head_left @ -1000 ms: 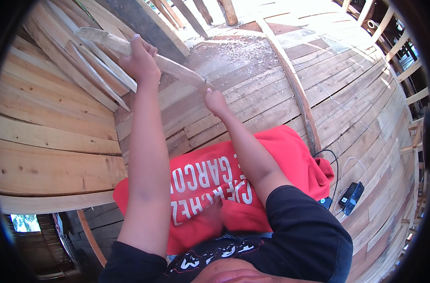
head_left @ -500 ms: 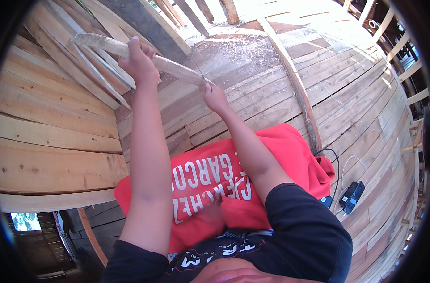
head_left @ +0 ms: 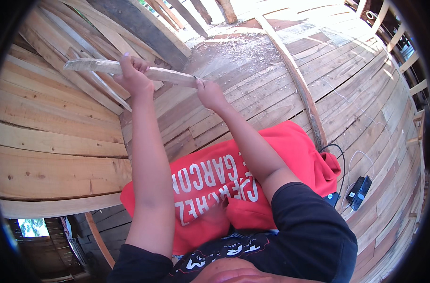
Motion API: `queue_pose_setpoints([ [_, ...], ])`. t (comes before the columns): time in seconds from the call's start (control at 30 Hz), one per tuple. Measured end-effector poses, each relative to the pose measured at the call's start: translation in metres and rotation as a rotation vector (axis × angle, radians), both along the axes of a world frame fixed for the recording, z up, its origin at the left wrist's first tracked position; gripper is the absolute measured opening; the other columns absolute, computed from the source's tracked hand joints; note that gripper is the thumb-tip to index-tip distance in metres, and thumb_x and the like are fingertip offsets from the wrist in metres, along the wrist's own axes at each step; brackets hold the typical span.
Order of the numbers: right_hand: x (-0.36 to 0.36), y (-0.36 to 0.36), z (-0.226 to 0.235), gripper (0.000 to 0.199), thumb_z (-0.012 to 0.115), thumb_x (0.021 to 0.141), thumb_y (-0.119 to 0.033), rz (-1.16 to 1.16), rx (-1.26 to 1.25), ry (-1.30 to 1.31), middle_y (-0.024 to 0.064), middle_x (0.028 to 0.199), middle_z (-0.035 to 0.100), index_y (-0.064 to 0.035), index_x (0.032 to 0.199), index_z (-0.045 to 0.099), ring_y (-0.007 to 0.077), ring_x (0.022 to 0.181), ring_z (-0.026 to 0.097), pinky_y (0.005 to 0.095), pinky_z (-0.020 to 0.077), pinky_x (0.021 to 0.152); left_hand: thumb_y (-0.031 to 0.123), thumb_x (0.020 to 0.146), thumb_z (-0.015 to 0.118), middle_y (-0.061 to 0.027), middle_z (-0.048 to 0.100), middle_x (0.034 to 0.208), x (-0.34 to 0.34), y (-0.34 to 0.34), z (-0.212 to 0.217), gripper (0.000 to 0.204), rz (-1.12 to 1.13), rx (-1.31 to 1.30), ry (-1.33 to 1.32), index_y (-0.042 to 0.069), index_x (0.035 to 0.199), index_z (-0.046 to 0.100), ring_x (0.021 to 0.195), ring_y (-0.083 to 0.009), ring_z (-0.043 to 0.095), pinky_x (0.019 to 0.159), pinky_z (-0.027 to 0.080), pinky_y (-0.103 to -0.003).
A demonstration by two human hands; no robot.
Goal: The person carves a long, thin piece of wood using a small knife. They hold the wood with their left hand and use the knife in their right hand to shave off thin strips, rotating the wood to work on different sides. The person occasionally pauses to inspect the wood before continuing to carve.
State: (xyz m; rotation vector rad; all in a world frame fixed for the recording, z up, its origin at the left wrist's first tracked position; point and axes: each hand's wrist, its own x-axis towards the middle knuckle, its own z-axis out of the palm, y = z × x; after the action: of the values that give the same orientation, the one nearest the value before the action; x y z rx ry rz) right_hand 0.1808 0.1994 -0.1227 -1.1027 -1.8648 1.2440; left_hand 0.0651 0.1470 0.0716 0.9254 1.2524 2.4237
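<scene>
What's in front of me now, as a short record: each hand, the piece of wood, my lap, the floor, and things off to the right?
Left hand: closed around the middle part of the wooden strip, the left hand
Right hand: closed at the strip's right end; whether it also grips something small is unclear, the right hand
Wood: long, pale wooden strip, raised above the floor
Lap: red cloth with white lettering
Floor: wooden planks, pale shavings
Right side: black device, cables beside it
</scene>
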Motion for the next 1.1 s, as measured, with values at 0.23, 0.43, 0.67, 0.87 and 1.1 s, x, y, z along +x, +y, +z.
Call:
queue_pose_setpoints([
  [0.23, 0.005, 0.002, -0.004, 0.052, 0.04, 0.102, -0.035, -0.067, -0.115, 0.001, 0.0322, 0.092, 0.067, 0.0093, 0.097, 0.067, 0.045, 0.096, 0.065, 0.051, 0.0495, 0.088, 0.018, 0.089, 0.059, 0.0009, 0.032, 0.056, 0.004, 0.009, -0.002, 0.035, -0.027, -0.017, 0.022, 0.012, 0.066, 0.033, 0.048, -0.0125, 0.035, 0.049, 0.033, -0.031],
  [0.43, 0.005, 0.009, -0.023, 0.049, 0.039, 0.102, -0.034, -0.15, -0.153, -0.034, 0.0308, 0.102, 0.066, 0.0056, 0.102, 0.067, 0.0469, 0.102, 0.062, 0.0513, 0.0484, 0.089, 0.017, 0.089, 0.059, 0.0015, 0.032, 0.056, 0.016, 0.024, 0.001, 0.034, -0.065, -0.048, 0.026, 0.012, 0.066, 0.034, 0.046, -0.0117, 0.033, 0.049, 0.033, -0.031],
  [0.67, 0.02, 0.033, -0.102, 0.053, 0.037, 0.102, -0.037, -0.15, -0.194, -0.282, 0.0293, 0.111, 0.066, 0.0074, 0.11, 0.065, 0.0463, 0.102, 0.064, 0.0505, 0.0495, 0.09, 0.014, 0.089, 0.06, 0.0024, 0.031, 0.055, 0.043, 0.044, 0.007, 0.036, -0.156, -0.047, 0.05, 0.012, 0.064, 0.033, 0.045, -0.0104, 0.031, 0.046, 0.032, -0.03],
  [0.87, 0.013, 0.025, -0.067, 0.054, 0.036, 0.103, -0.037, -0.163, -0.351, -0.111, 0.0305, 0.105, 0.066, 0.0088, 0.112, 0.063, 0.043, 0.095, 0.067, 0.0489, 0.0512, 0.084, 0.015, 0.089, 0.059, 0.0013, 0.034, 0.055, 0.035, 0.04, 0.012, 0.034, -0.073, -0.067, 0.057, 0.011, 0.065, 0.035, 0.044, -0.0104, 0.033, 0.046, 0.034, -0.03],
  [1.1, -0.013, 0.002, -0.007, 0.052, 0.04, 0.103, -0.035, -0.017, -0.228, 0.099, 0.0304, 0.09, 0.067, 0.0106, 0.103, 0.064, 0.0421, 0.086, 0.067, 0.049, 0.0521, 0.076, 0.015, 0.087, 0.061, -0.0009, 0.041, 0.057, 0.006, 0.027, 0.01, 0.03, 0.124, -0.066, -0.024, 0.007, 0.068, 0.04, 0.047, -0.0115, 0.037, 0.047, 0.036, -0.029],
])
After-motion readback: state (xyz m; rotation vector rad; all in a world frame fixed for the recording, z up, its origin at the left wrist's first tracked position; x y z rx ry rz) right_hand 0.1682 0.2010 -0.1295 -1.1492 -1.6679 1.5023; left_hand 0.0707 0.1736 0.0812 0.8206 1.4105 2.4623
